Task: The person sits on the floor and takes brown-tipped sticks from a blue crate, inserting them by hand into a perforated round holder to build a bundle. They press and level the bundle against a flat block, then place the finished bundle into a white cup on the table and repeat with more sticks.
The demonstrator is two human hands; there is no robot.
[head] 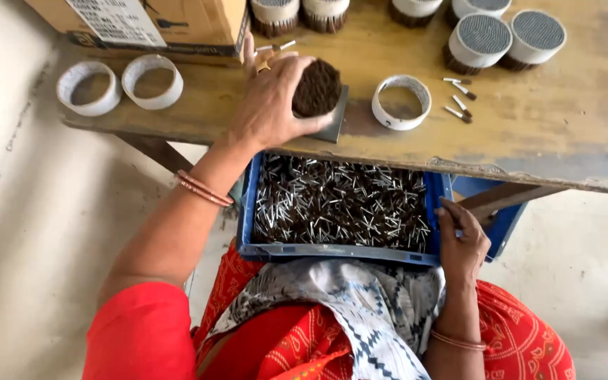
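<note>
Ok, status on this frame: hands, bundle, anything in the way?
Left hand gripping dark round bundle on small grey plate. Right hand on blue crate rim. White ring beside it, apart.

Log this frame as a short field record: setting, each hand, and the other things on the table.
setting: worn wooden table, blue crate of small sticks on the lap
left hand: grips a round brown-tipped bundle over a dark square plate
right hand: on the crate's right rim
nearby: empty white ring, loose sticks, filled rings, cardboard box
</note>
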